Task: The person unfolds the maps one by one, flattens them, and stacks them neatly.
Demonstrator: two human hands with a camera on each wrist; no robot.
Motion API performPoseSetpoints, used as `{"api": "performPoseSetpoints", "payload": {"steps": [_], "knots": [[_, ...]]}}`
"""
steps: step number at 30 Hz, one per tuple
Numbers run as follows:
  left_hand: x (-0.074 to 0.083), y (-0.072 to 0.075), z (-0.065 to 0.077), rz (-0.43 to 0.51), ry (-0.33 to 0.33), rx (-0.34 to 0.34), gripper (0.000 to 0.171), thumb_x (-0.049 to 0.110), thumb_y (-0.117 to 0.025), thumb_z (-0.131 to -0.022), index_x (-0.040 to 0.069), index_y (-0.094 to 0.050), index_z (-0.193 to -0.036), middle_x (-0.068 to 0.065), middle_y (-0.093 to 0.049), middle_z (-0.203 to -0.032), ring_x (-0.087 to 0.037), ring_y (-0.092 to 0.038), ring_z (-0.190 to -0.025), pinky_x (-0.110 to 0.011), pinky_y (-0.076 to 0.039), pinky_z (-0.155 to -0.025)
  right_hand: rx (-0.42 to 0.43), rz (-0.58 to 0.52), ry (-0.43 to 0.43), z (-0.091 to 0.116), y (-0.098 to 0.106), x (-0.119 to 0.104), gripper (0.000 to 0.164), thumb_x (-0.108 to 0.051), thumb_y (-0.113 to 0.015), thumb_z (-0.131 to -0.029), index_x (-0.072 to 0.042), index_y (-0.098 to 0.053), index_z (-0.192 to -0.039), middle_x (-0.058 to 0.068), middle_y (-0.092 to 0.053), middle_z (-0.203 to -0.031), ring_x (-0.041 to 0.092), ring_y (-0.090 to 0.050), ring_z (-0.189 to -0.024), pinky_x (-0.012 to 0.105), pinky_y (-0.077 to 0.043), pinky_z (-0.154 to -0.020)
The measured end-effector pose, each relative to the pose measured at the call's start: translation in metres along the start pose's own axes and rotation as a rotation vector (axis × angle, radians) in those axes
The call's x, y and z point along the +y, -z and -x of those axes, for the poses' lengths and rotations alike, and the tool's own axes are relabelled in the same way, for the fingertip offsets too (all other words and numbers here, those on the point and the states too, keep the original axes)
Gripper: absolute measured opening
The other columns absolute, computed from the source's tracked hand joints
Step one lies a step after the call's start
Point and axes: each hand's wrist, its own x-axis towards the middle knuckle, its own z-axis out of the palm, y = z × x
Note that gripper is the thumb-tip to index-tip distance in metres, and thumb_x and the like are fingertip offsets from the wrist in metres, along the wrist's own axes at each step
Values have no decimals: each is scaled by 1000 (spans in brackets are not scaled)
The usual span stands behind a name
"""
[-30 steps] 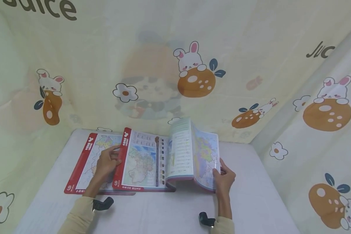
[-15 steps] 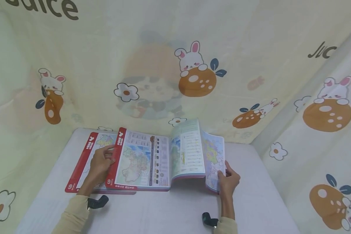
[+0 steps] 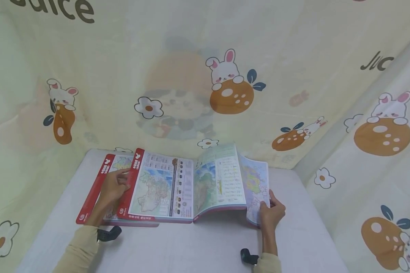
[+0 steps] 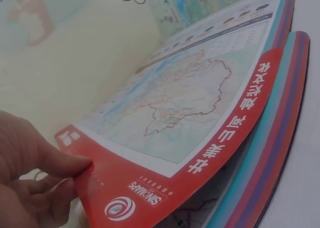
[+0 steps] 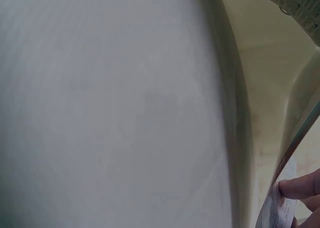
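Note:
A map book (image 3: 155, 187) with a red-bordered left cover lies spread open on the white table. My left hand (image 3: 111, 187) pinches its red left edge; in the left wrist view the thumb (image 4: 70, 163) presses on the red border, which is lifted off the coloured pages beneath. With my right hand (image 3: 273, 213) I pinch the right-hand map sheet (image 3: 254, 182) by its outer edge, thumb on top. Between them a bent page (image 3: 225, 182) with a green map and printed columns arches up from the spine. In the right wrist view that hand (image 5: 305, 188) shows only at the lower right corner.
A second red-edged map (image 3: 93, 193) lies partly under the book at the left. The white table (image 3: 191, 246) reaches to a hanging cloth (image 3: 177, 94) with rabbit and fruit prints, at the back and sides. Dark wrist devices (image 3: 109, 234) sit at both sleeves.
My left hand has moved left with the book's red edge, and my right hand right with the map sheet. The book is spread wider, and the arched page leans further right and lower.

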Motion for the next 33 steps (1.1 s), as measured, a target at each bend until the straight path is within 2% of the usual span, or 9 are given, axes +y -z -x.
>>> {"api": "performPoseSetpoints", "payload": {"steps": [4,12,17,25,27,33], "knots": [[-1,0,-1,18,15,13,63,5,-72,-99,1,-52,-160,-32,-65,-146,-54,-72,-124,-61,-65,-94,32,32,19,-4,2,1,62,18,-59,-91,-4,-63,-149,32,-72,-125,17,-62,-83,8,-46,-63],[2,3,-2,17,24,55,59,7,-72,-101,0,-56,-157,-32,-67,-145,-55,-71,-125,-63,-63,-97,66,110,61,-14,2,6,63,17,-60,-85,-2,-66,-144,32,-73,-130,22,-58,-81,12,-38,-63],[0,5,-3,28,30,85,54,7,-72,-101,-2,-60,-153,-32,-68,-144,-55,-72,-123,-64,-63,-97,83,150,71,-21,5,12,62,16,-60,-84,-2,-67,-143,35,-74,-122,28,-60,-81,14,-36,-64],[-7,9,-2,12,79,79,56,9,-72,-101,-4,-57,-153,-34,-65,-146,-57,-72,-121,-63,-65,-93,75,186,81,-30,10,19,61,14,-59,-83,-1,-67,-142,38,-74,-115,38,-63,-87,18,-37,-70],[-9,11,-2,2,72,88,55,8,-72,-101,-4,-59,-152,-34,-66,-145,-56,-72,-120,-62,-65,-94,68,195,68,-32,11,20,63,14,-58,-83,-2,-67,-143,38,-74,-114,39,-64,-89,20,-37,-71],[-10,14,-3,-32,-6,97,50,0,-73,-97,-11,-62,-145,-38,-69,-137,-56,-73,-117,-61,-64,-94,34,221,33,-39,18,25,64,14,-56,-84,-1,-65,-146,39,-71,-125,44,-65,-96,20,-38,-69]]}}
